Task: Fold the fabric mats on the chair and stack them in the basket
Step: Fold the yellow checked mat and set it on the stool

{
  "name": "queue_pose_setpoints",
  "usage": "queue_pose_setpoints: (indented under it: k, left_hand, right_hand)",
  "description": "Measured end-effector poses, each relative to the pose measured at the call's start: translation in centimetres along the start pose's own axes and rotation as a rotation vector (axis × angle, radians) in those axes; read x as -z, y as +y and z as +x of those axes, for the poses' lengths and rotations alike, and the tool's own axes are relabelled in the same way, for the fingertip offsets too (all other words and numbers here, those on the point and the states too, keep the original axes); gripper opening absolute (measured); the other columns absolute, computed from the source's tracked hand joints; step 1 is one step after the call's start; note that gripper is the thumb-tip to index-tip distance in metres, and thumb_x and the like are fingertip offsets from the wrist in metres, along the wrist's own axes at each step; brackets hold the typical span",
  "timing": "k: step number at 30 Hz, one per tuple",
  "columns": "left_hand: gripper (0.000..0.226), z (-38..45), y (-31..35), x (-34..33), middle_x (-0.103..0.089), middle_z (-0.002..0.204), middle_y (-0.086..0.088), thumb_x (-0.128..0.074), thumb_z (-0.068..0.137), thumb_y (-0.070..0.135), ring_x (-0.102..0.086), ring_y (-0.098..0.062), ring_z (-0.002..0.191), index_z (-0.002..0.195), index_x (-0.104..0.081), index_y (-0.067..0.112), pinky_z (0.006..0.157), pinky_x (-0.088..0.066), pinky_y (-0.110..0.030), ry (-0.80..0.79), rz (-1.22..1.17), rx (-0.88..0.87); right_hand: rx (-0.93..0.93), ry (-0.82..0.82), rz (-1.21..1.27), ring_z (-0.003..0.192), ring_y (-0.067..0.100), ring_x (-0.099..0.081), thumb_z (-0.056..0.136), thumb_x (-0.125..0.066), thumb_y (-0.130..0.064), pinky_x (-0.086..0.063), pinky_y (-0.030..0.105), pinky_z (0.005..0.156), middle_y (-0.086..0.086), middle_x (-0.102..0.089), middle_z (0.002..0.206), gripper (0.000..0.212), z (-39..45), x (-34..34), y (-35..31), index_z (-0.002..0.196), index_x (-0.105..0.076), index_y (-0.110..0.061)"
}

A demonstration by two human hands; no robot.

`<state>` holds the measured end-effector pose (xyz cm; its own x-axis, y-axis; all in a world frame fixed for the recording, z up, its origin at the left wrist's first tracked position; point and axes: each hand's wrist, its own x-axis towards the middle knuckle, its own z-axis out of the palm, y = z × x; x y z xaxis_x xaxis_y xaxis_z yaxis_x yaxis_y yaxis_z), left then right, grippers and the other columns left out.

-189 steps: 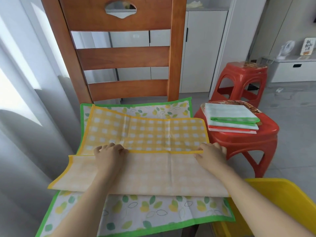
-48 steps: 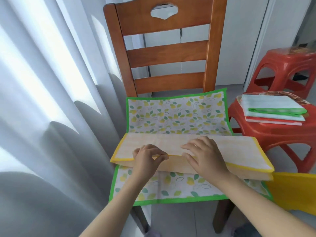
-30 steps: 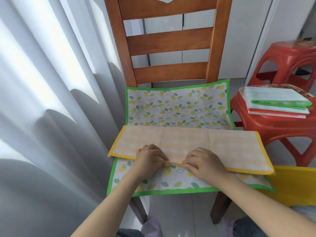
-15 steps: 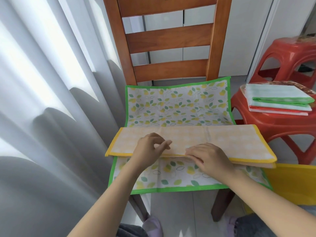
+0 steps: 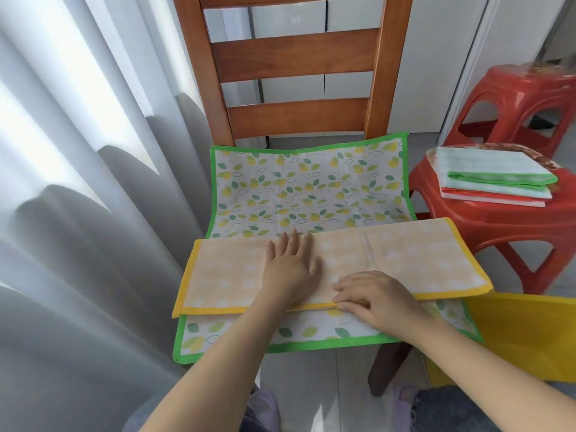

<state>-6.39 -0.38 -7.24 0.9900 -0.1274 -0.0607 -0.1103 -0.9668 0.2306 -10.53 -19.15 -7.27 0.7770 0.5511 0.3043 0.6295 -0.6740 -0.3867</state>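
A yellow checked mat (image 5: pixel 414 260), folded into a long strip with a yellow border, lies across the front of the wooden chair (image 5: pixel 296 57). Under it a leaf-print mat (image 5: pixel 308 185) with a green border covers the seat. My left hand (image 5: pixel 291 266) lies flat on the strip's left half, fingers straight and pointing away from me. My right hand (image 5: pixel 377 300) rests at the strip's near edge, fingertips on the yellow border. A yellow basket (image 5: pixel 526 335) shows at the lower right, partly cut off by the frame.
A red plastic stool (image 5: pixel 505 226) to the right of the chair carries a stack of folded mats (image 5: pixel 489 179). A second red stool (image 5: pixel 523 98) stands behind it. White curtains (image 5: pixel 78 213) hang close on the left. White cabinets stand behind the chair.
The yellow mat went from a half fold to a narrow strip. In the last half second my left hand opened and slid flat onto the strip; my right hand stayed at the near edge.
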Motion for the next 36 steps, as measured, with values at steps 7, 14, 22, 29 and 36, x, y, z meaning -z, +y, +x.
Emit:
queue_pose_setpoints:
  k: [7,14,22,29,36]
  left_hand:
    - [0.061,0.5,-0.4,-0.8,0.003,0.161,-0.004,-0.017,0.098,0.049,0.007,-0.023,0.148,0.152,-0.003,0.026,0.119,0.007,-0.045,0.019,0.021,0.001]
    - [0.058,0.5,-0.5,-0.9,0.006,0.16,-0.003,-0.015,0.099,0.044,0.011,-0.021,0.147,0.152,-0.001,0.026,0.119,0.008,-0.044,0.024,-0.011,-0.007]
    - [0.055,0.4,-0.7,-0.9,0.007,0.16,0.0,-0.015,0.1,0.039,0.011,-0.019,0.147,0.152,-0.002,0.028,0.119,0.008,-0.042,0.028,-0.015,-0.012]
    - [0.055,0.4,-0.6,-1.0,0.008,0.16,0.0,-0.015,0.1,0.039,0.012,-0.018,0.147,0.152,-0.001,0.029,0.119,0.008,-0.042,0.028,-0.006,-0.006]
    - [0.055,0.3,-0.5,-0.8,0.005,0.161,0.0,-0.016,0.1,0.037,0.01,-0.018,0.147,0.152,-0.002,0.028,0.119,0.008,-0.041,0.043,-0.003,0.009]
  right_hand:
    - [-0.106,-0.187,0.071,0.099,0.002,-0.055,0.079,-0.068,-0.042,-0.038,0.021,0.092,-0.014,-0.07,0.098,0.018,2.3,1.7,-0.3,0.087,-0.075,-0.027]
    - [-0.312,-0.173,-0.113,0.143,0.013,-0.017,0.098,-0.034,-0.028,-0.012,0.03,0.117,-0.004,-0.027,0.154,0.048,7.6,-1.2,0.3,0.146,-0.027,-0.024]
    - [-0.576,-0.185,-0.307,0.145,0.013,0.005,0.098,-0.011,-0.044,0.003,0.034,0.119,-0.006,0.001,0.158,0.054,5.6,-1.2,4.3,0.149,-0.002,-0.031]
    - [-0.761,-0.203,-0.253,0.145,0.016,0.009,0.098,-0.012,-0.045,0.003,0.037,0.119,-0.003,0.008,0.158,0.054,3.5,1.4,7.2,0.149,0.001,-0.031]
    - [-0.449,-0.149,-0.178,0.145,0.012,0.008,0.1,-0.02,-0.028,0.009,0.03,0.117,-0.003,0.001,0.158,0.052,6.5,-0.8,2.4,0.15,-0.007,-0.022]
